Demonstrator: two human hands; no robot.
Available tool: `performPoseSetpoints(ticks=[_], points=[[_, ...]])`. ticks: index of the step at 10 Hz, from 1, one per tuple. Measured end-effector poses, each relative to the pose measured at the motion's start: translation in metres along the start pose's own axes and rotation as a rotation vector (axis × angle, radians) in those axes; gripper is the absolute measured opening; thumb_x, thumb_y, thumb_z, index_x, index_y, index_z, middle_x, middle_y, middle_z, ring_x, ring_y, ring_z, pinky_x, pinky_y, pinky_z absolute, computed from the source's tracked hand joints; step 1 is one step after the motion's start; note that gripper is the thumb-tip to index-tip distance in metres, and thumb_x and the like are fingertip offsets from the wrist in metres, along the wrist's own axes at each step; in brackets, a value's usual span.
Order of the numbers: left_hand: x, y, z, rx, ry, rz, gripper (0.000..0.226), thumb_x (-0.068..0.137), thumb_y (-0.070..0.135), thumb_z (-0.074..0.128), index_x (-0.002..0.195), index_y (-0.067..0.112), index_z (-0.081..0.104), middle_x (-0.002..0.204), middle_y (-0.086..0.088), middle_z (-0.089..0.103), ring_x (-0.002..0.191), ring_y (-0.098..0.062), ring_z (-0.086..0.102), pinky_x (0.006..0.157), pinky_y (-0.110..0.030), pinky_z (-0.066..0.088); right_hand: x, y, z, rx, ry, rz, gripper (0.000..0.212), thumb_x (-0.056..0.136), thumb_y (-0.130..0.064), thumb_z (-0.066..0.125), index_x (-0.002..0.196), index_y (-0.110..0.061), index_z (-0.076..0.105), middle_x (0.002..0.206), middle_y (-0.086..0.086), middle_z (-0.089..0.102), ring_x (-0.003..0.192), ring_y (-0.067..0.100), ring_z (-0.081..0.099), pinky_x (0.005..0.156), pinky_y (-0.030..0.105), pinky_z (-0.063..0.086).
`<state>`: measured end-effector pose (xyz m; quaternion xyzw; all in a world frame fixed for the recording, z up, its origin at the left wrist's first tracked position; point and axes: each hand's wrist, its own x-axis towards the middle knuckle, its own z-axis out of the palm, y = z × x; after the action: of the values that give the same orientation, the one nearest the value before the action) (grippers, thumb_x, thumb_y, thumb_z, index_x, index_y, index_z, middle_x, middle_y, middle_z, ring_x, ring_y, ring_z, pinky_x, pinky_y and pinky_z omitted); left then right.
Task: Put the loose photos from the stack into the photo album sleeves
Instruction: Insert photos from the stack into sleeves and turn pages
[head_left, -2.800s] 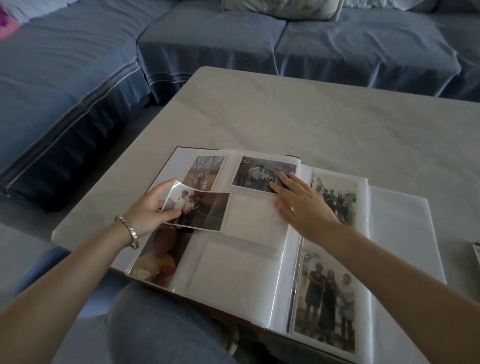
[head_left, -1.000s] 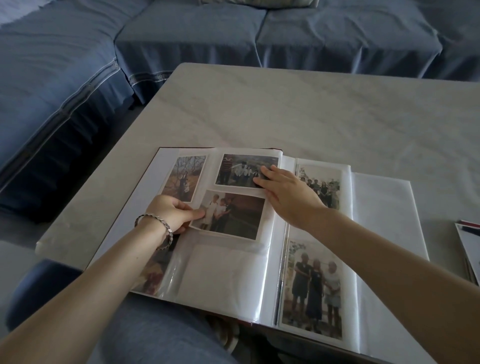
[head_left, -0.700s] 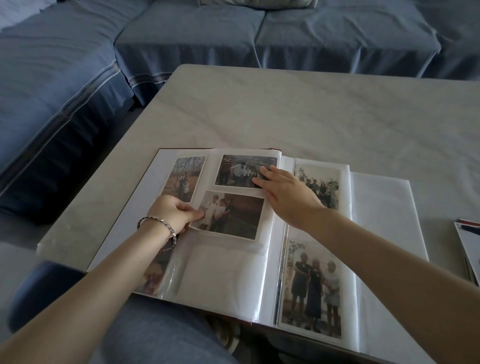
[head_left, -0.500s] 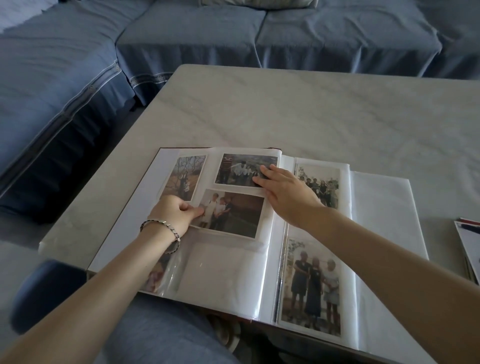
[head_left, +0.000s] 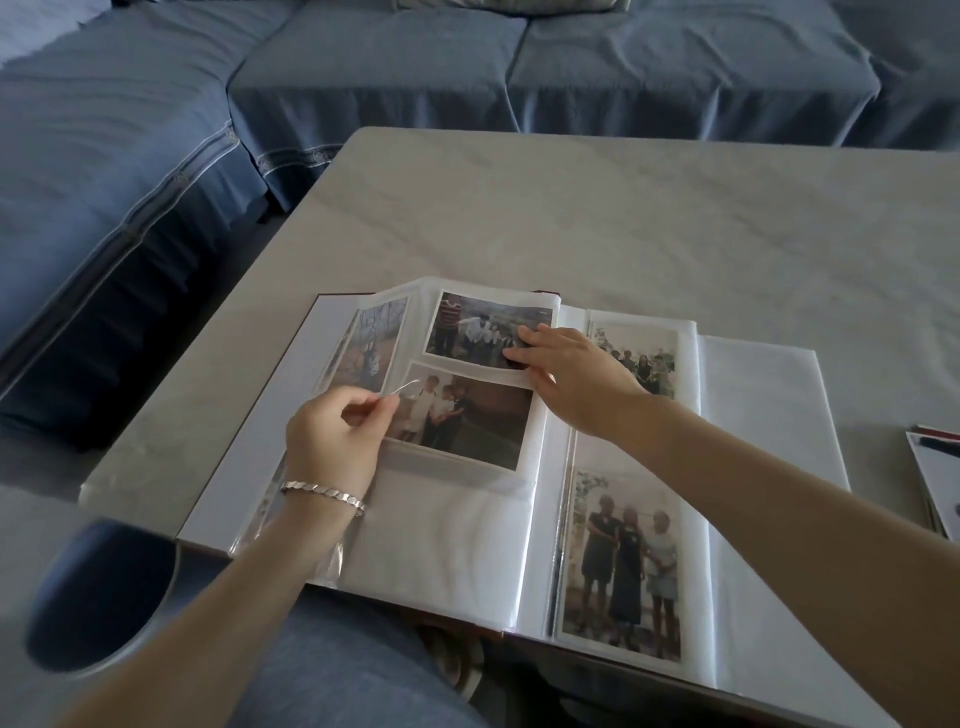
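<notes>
A: What is seen left of the photo album (head_left: 249, 467), and how much room is left there?

B: A blue sofa (head_left: 130, 156) in draped, creased cloth is seen left of and beyond the album. A narrow bare strip of the marble-veined table (head_left: 623, 218) is left along the album's left edge, and a broad bare stretch beyond its far edge. The album's near edge is carried past the table edge, above a denim-clad knee (head_left: 337, 675).

A: What is done on the album's left page?

B: The left hand (head_left: 332, 441), with a silver bracelet (head_left: 322, 493) at the wrist, is held over that page. The thin lip of a clear sleeve (head_left: 402, 388) is pinched between thumb and forefinger and lifted, and the other fingers are curled in. The loose photo (head_left: 467, 415), glossy, rectangular and white-bordered, is laid at the page's middle pocket, just beside those fingertips. How far it is tucked in cannot be told. A milky empty pocket (head_left: 441, 535) is seen nearer on the page.

A: And further right?

B: The right hand (head_left: 576, 384) is laid near the album's spine. Its fingers are kept straight and close together and pressed flat on the corner of the upper photo (head_left: 478, 327). 2 sleeved photos (head_left: 623, 561) are shown on the right page. Right of the album, the stack (head_left: 935, 478) is cut by the frame's edge, with bare table left between them.
</notes>
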<state>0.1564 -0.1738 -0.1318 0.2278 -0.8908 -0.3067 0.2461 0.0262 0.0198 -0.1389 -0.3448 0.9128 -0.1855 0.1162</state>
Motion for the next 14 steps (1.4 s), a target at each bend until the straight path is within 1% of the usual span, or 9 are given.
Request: performPoseSetpoints(ticks=[2, 4, 7, 9, 10, 11, 12, 13, 14], points=[[-0.001, 0.003, 0.0, -0.165, 0.026, -0.093, 0.011, 0.077, 0.012, 0.074, 0.073, 0.005, 0.068, 0.064, 0.005, 0.061, 0.062, -0.001, 0.057, 0.056, -0.003, 0.041, 0.002, 0.004, -0.005, 0.064, -0.016, 0.016, 0.039, 0.101, -0.021, 0.032, 0.136, -0.029, 0.046, 0.151, -0.007, 0.032, 0.139, 0.013, 0.021, 0.113, 0.028, 0.012], [0.003, 0.0, -0.002, -0.161, -0.043, -0.085, 0.012, 0.077, 0.014, 0.074, 0.075, 0.004, 0.067, 0.069, -0.002, 0.065, 0.064, -0.009, 0.059, 0.064, -0.023, 0.047, 0.0, 0.004, -0.003, 0.086, -0.002, 0.022, 0.04, 0.1, -0.02, 0.032, 0.137, -0.029, 0.046, 0.15, -0.008, 0.031, 0.139, 0.013, 0.021, 0.114, 0.029, 0.013], [-0.004, -0.003, -0.001, -0.214, -0.005, 0.147, 0.007, 0.078, 0.003, 0.071, 0.075, -0.001, 0.066, 0.085, 0.0, 0.067, 0.071, 0.011, 0.061, 0.063, -0.007, 0.046, -0.002, 0.002, -0.002, 0.094, 0.007, 0.016, 0.04, 0.101, -0.019, 0.032, 0.138, -0.028, 0.044, 0.152, -0.008, 0.029, 0.14, 0.012, 0.018, 0.114, 0.026, 0.009], [-0.001, -0.007, 0.003, -0.173, 0.011, 0.19, 0.01, 0.076, 0.002, 0.074, 0.071, -0.002, 0.066, 0.077, 0.001, 0.067, 0.062, 0.004, 0.06, 0.059, -0.005, 0.044, -0.003, 0.003, 0.0, 0.108, 0.028, 0.01, 0.04, 0.1, -0.017, 0.033, 0.137, -0.027, 0.045, 0.151, -0.008, 0.03, 0.141, 0.013, 0.018, 0.113, 0.025, 0.01], [0.001, -0.008, 0.001, -0.11, -0.012, 0.265, 0.012, 0.076, 0.001, 0.073, 0.068, -0.003, 0.065, 0.073, -0.006, 0.069, 0.062, -0.015, 0.062, 0.057, -0.014, 0.047, -0.003, 0.003, 0.0, 0.11, 0.032, 0.008, 0.04, 0.1, -0.018, 0.033, 0.137, -0.027, 0.046, 0.151, -0.009, 0.03, 0.14, 0.012, 0.019, 0.113, 0.025, 0.01], [0.004, -0.008, 0.0, -0.055, -0.029, 0.326, 0.014, 0.075, -0.002, 0.074, 0.065, -0.003, 0.063, 0.07, -0.011, 0.07, 0.059, -0.023, 0.064, 0.052, -0.03, 0.05, -0.003, 0.003, 0.0, 0.112, 0.032, 0.009, 0.04, 0.1, -0.018, 0.032, 0.137, -0.027, 0.046, 0.151, -0.009, 0.03, 0.14, 0.012, 0.018, 0.114, 0.027, 0.011], [0.005, -0.007, -0.003, 0.029, -0.055, 0.394, 0.016, 0.074, -0.002, 0.074, 0.064, -0.004, 0.062, 0.064, -0.011, 0.068, 0.053, -0.024, 0.063, 0.046, -0.032, 0.046, -0.004, 0.002, 0.0, 0.111, 0.036, 0.008, 0.04, 0.1, -0.018, 0.032, 0.137, -0.027, 0.046, 0.151, -0.009, 0.03, 0.14, 0.012, 0.018, 0.113, 0.026, 0.01], [0.003, -0.008, -0.003, 0.089, -0.057, 0.434, 0.018, 0.074, -0.003, 0.074, 0.063, -0.003, 0.06, 0.058, -0.012, 0.064, 0.047, -0.027, 0.06, 0.041, -0.028, 0.045, -0.004, 0.002, 0.0, 0.112, 0.036, 0.009, 0.04, 0.101, -0.018, 0.033, 0.137, -0.027, 0.046, 0.151, -0.009, 0.03, 0.14, 0.012, 0.018, 0.113, 0.026, 0.01], [0.002, -0.009, -0.002, 0.092, -0.061, 0.403, 0.018, 0.072, -0.003, 0.075, 0.063, -0.003, 0.059, 0.055, -0.012, 0.062, 0.047, -0.026, 0.059, 0.048, -0.013, 0.035, -0.004, 0.002, 0.0, 0.12, 0.031, -0.001, 0.039, 0.101, -0.018, 0.033, 0.137, -0.026, 0.046, 0.151, -0.007, 0.03, 0.14, 0.013, 0.018, 0.112, 0.023, 0.008]])
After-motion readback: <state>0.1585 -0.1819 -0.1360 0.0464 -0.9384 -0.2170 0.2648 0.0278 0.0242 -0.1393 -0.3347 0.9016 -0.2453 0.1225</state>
